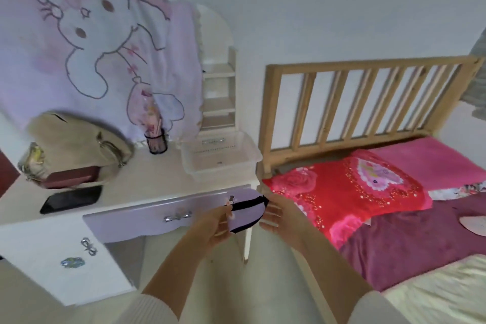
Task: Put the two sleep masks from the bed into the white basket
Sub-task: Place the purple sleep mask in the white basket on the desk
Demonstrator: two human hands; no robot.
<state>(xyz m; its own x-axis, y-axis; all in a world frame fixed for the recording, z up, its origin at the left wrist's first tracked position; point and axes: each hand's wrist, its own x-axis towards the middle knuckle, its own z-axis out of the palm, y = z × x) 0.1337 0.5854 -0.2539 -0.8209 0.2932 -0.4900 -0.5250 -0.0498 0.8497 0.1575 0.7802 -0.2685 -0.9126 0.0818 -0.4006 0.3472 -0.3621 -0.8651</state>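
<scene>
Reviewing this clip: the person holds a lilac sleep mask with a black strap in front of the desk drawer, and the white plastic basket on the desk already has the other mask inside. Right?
Not quite. In the head view the white plastic basket holds no mask. The lilac sleep mask with a black strap is held in the left hand as stated.

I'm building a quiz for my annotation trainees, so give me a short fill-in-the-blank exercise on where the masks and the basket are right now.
1. The purple sleep mask with the black strap is gripped by the person's ____ hand.
2. The white basket stands on the ____, beside the wooden headboard.
3. The white basket holds ____ sleep masks so far.
4. The pale mask lies on the ____.

Missing words: left; dresser; no; bed
</scene>
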